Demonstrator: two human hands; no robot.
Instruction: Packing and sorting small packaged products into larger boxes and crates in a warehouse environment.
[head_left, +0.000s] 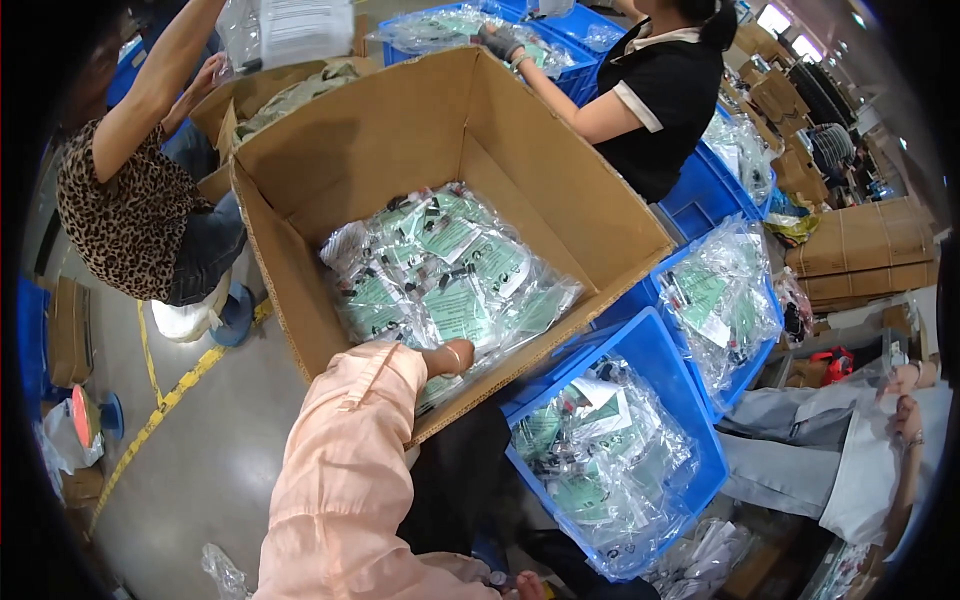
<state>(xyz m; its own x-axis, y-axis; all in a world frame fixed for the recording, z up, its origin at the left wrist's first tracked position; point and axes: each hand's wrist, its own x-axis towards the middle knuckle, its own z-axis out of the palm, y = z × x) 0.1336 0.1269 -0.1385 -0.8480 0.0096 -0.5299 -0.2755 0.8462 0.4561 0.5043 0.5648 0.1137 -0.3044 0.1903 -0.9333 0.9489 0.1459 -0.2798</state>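
A large open cardboard box point(560, 190) stands in front of me. Several clear plastic bags point(460, 305) with green printed cards and small dark parts lie in a heap on its bottom. My left arm, in a pale pink sleeve, reaches over the near wall. Down at the near side of the heap is my left hand point(447, 358), close to the bags; its fingers are hidden, so what it holds does not show. My right hand point(530, 586) shows only in small part at the lower edge, beside a blue bin; its fingers cannot be made out.
Blue plastic bins point(712, 465) filled with similar bags stand to the right. At the far left, a person in a leopard-print top point(135, 205) lifts a clear bag. Another person in black point(650, 110) handles bags at the back. Yellow tape point(165, 405) marks the floor.
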